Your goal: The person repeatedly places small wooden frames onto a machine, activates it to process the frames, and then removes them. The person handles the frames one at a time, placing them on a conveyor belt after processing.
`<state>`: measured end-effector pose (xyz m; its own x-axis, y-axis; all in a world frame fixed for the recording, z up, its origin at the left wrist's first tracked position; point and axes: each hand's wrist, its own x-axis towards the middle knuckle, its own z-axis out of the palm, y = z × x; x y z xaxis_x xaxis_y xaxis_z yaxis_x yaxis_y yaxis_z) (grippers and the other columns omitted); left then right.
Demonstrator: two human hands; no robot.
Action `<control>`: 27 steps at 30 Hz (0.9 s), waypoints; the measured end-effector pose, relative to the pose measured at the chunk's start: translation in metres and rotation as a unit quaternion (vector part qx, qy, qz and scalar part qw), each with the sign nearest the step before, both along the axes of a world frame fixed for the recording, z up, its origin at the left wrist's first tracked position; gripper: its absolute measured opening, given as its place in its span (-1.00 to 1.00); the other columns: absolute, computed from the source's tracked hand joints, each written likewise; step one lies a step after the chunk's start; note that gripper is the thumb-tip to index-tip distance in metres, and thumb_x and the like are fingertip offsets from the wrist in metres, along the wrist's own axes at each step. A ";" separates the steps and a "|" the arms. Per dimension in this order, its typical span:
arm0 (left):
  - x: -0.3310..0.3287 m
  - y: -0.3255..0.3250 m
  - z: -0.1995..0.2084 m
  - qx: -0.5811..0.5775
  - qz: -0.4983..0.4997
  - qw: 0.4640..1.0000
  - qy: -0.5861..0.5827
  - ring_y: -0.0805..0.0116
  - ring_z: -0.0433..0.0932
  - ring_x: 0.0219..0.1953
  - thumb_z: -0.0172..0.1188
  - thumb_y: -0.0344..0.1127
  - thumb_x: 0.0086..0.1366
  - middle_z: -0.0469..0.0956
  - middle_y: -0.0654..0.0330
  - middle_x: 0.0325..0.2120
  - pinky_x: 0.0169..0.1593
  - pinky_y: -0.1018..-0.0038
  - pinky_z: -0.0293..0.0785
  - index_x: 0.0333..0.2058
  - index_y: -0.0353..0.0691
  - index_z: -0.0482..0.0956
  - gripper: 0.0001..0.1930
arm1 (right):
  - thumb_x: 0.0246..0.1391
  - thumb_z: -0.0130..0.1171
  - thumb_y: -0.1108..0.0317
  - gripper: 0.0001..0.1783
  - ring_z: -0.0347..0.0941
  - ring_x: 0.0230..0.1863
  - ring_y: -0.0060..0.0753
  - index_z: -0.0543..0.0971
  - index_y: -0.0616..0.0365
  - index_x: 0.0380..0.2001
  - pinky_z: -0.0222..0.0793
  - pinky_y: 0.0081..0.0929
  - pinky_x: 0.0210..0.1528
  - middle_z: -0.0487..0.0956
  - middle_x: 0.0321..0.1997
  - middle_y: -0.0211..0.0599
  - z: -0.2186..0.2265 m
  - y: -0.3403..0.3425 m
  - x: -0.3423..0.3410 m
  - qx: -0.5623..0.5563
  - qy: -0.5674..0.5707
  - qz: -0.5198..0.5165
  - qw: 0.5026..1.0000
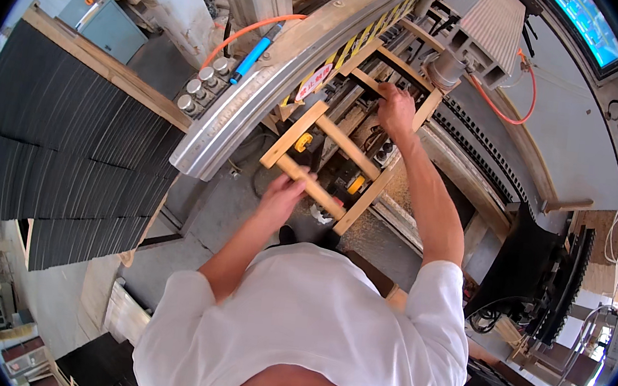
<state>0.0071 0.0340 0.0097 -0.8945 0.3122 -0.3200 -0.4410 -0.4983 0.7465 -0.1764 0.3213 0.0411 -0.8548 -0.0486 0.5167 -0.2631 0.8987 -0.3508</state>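
A pale wooden frame with rails and several crossbars lies over the bed of a machine. My left hand is closed round its nearest crossbar, fingers over the wood. Farther off, my right hand has its fingers bent onto the end of a far crossbar. My right forearm crosses the frame's right rail, so I cannot tell whether near and far parts are one piece. Yellow round parts and metal rods of the machine show through the frame's openings.
A metal beam with a blue marker pen on it runs along the left. Stacked black sheets stand farther left. A ribbed metal arm overhangs the far right, below a lit screen. An orange hose hangs there.
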 end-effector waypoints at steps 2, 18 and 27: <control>0.023 -0.034 0.000 -0.005 -0.001 1.000 -0.008 0.28 0.41 0.11 0.07 -0.37 0.35 0.44 0.11 0.02 0.20 0.30 0.30 0.11 -0.28 0.33 -0.62 | -0.19 0.18 0.49 -0.66 0.49 -0.18 0.02 0.53 0.08 -0.22 0.34 -0.14 -0.12 0.61 -0.32 -0.09 0.008 -0.001 -0.012 0.066 -0.048 -0.030 0.996; 0.076 -0.132 -0.026 -0.043 0.117 0.988 -0.095 0.35 0.46 -0.01 0.21 -0.26 0.28 0.50 0.20 -0.09 0.13 0.35 0.36 0.01 -0.24 0.40 -0.63 | -0.01 0.14 0.42 -0.73 0.48 -0.08 -0.13 0.43 0.18 -0.19 0.19 -0.23 0.05 0.64 -0.35 -0.14 0.040 0.029 -0.124 0.414 -0.171 -0.118 0.886; 0.077 -0.105 -0.041 -0.034 0.168 0.976 -0.135 0.32 0.49 0.00 0.25 -0.19 0.25 0.53 0.24 -0.07 0.15 0.29 0.34 0.00 -0.18 0.44 -0.61 | -0.04 0.08 0.48 -0.80 0.56 -0.19 0.00 0.47 0.19 -0.27 0.35 -0.07 -0.03 0.62 -0.27 -0.06 0.034 0.051 -0.166 0.315 -0.180 -0.090 0.928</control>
